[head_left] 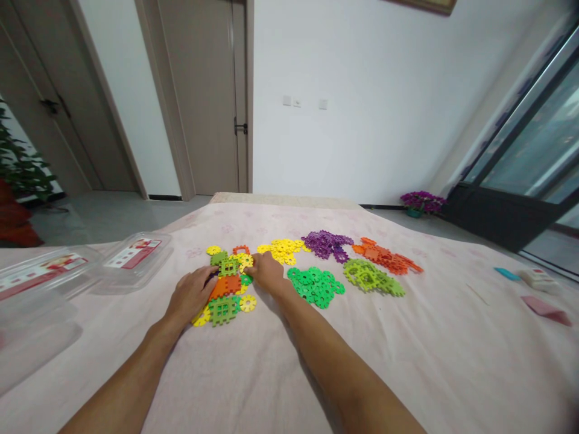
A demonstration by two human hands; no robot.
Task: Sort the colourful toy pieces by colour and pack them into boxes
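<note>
Both my hands rest on a joined build of plastic interlocking tiles (pixel 225 288) on a pink cloth. The build mixes green, orange and yellow squares and round pieces. My left hand (pixel 192 293) lies over its left side, fingers curled down on the tiles. At the build's upper right edge, my right hand (pixel 266 271) has its fingers pinched on a yellow round piece (pixel 246 262). To the right lie sorted heaps: yellow (pixel 283 249), purple (pixel 326 243), orange (pixel 384 255), dark green (pixel 315 285) and light green (pixel 371 276).
A clear plastic box and its lid (pixel 133 258) stand at the left on the pink cloth (pixel 407 355). Small blue (pixel 506 273), white and pink items lie at the far right. Doors, a white wall and a purple flower pot (pixel 420 203) are behind.
</note>
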